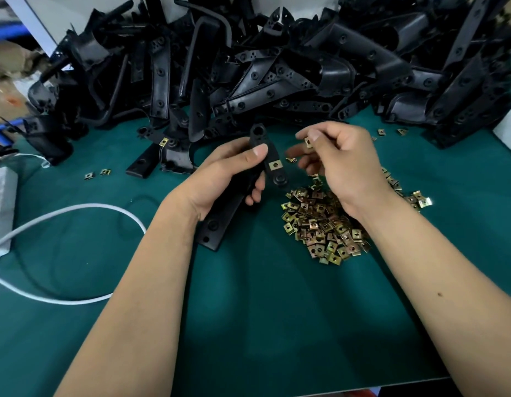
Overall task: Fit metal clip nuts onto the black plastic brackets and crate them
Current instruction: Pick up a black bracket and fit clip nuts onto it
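Left hand [228, 173] grips upright-slanting bracket [258, 138]; right hand [343, 161] pinches clip nut [308, 142]

Both forearms are bare from the lower edge of the picture up to the wrists, with no sleeve, cuff or glove on either. The left hand [228, 173] wears no ring, watch or band, and its thumbnail is short and plain (unpainted, cut close). The right hand [343, 164] is likewise unadorned, with a short plain nail on its thumb. One small dark mark sits on the right forearm [440, 294], partway between wrist and elbow.
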`<state>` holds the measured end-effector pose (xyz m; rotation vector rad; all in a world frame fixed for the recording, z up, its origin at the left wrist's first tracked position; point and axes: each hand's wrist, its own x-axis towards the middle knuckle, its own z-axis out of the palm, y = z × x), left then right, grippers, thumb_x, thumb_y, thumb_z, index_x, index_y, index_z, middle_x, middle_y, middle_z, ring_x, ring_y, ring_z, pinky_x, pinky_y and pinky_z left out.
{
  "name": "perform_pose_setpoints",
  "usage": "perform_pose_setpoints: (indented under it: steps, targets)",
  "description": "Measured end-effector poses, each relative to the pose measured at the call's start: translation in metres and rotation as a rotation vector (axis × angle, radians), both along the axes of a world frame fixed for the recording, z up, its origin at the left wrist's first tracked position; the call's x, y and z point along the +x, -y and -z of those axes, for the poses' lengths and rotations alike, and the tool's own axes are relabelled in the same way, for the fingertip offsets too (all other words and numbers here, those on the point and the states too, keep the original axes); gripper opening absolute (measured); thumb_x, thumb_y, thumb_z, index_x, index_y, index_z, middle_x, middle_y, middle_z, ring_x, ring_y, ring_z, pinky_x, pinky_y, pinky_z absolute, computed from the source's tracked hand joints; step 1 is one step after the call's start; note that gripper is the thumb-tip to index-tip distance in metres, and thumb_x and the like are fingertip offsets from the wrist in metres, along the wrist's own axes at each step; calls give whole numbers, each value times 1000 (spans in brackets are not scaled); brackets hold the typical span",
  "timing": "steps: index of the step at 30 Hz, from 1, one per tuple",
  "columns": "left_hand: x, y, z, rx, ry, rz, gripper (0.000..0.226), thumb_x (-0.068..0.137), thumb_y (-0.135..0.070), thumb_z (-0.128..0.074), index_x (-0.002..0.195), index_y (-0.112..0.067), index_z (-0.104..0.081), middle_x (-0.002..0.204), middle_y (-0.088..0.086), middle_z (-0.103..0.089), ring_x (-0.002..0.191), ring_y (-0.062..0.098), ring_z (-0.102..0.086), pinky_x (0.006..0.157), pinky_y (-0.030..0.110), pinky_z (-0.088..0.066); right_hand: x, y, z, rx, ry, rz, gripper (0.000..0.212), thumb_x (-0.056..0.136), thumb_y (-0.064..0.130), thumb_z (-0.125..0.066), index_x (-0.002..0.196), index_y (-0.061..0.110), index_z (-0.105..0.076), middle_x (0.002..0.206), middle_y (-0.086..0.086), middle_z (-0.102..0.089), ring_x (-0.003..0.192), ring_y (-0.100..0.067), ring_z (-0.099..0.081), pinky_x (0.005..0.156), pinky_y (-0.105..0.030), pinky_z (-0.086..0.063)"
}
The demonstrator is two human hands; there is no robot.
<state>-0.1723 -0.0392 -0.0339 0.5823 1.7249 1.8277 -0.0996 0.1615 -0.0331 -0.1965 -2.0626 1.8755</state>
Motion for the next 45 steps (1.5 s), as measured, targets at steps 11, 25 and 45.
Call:
perform_pose_setpoints:
  steps: [11, 25, 45]
  targets:
    - [4, -7, 0, -15, -51, 82, 23, 98, -31, -64, 110, -11, -60, 80, 12, -61, 57, 26, -59, 49, 28, -49, 3, 1, -5, -300, -6, -76, 13, 96, 0, -68, 94, 9, -77, 80, -2, -75, 79, -18, -74, 70, -26, -60]
    - [8, -15, 0, -79, -118, 59, 23, 97, -32, -65, 108, -12, -61, 77, 12, -62, 54, 26, -57, 47, 29, -48, 5, 30, 0, -429, -45, 189, 5, 89, 1, -77, 93, 2, -78, 83, -10, -77, 74, -23, -73, 69, -34, -62]
    - [8, -20, 1, -188, -157, 40, 29, 100, -32, -64, 115, -9, -57, 74, 6, -65, 46, 19, -55, 42, 24, -45, 2, 21, 3, -414, 71, 110, 7, 92, 2, -73, 95, 4, -78, 90, -12, -77, 79, -19, -74, 69, -27, -59]
